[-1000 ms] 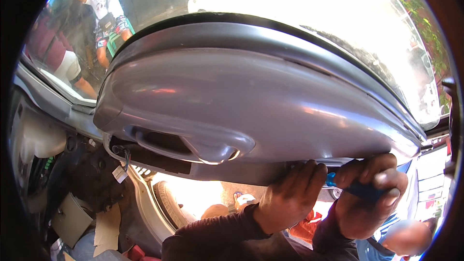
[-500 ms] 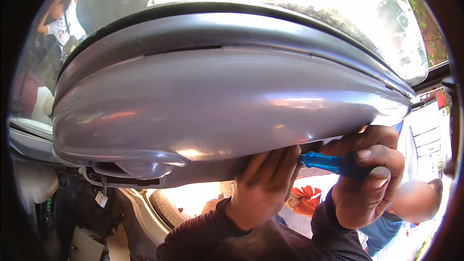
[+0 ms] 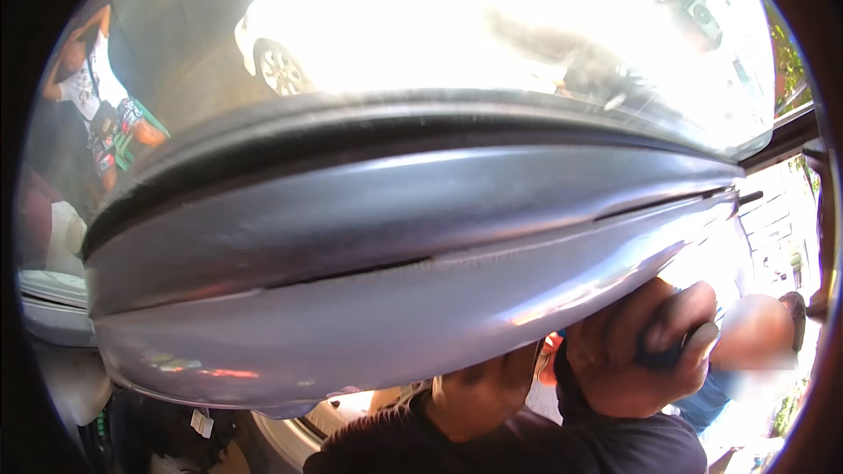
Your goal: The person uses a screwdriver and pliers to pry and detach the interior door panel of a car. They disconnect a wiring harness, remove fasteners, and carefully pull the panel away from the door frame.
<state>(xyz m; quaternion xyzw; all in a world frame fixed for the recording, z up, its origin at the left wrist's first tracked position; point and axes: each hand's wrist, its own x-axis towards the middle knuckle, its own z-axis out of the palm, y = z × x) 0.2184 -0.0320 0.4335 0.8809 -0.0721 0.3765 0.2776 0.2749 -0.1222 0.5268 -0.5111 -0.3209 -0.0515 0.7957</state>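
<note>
A grey car door trim panel spans the view, with its upper edge against the window glass. At the panel's lower right edge, my right hand is closed around the blue handle of a screwdriver. The fingers hide most of the handle, and the tip is out of sight. My left hand is just left of it, reaching up against the panel's underside. Its fingertips are hidden behind the panel, so I cannot see what they touch.
Below the panel's left end hangs a pale connector. A person in blue is close at the right. Through the glass, a person in a white shirt with raised arms and a white car show.
The view has shifted, so the panel and both hands sit lower and more of its top edge shows. The screwdriver's handle, plainly visible before, is now mostly covered by my right hand.
</note>
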